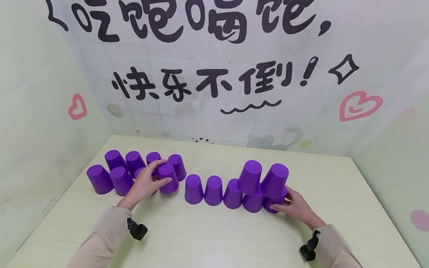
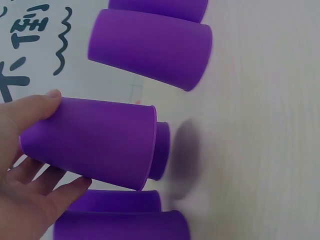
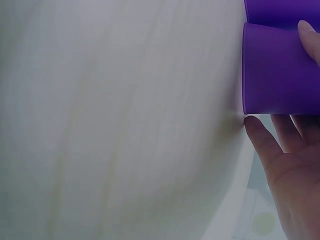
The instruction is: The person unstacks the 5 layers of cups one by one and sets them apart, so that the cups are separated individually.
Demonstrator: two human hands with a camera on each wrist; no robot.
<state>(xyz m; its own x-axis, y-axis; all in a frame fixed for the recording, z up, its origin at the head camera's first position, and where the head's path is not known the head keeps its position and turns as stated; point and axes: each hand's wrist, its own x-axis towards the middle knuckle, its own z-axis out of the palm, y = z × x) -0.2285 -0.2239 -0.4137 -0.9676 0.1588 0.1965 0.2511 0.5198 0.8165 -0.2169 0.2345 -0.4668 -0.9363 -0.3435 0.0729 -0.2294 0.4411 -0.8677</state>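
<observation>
A purple cup point(image 1: 168, 182), mouth down, sits in the grip of a person's left hand point(image 1: 144, 184) just left of a five-cup row point(image 1: 213, 191), its rim apparently raised off the table point(image 1: 207, 241). Likely light, thin-walled plastic, slightly springy and smooth enough to slip, it should prove hard to break and best held around its sides near the closed end. At the row's right end, the right hand point(image 1: 296, 205) curls thumb and fingers around the end cup point(image 1: 268, 203). Two upper cups point(image 1: 250, 178) stand atop the row's right part; more cups point(image 1: 122, 181) cluster left of it. No brand or label is legible on any cup. On the wall point(image 1: 200, 126) behind the row, black lettering point(image 1: 228, 20) reads "吃饱喝饱,快乐不倒!"
</observation>
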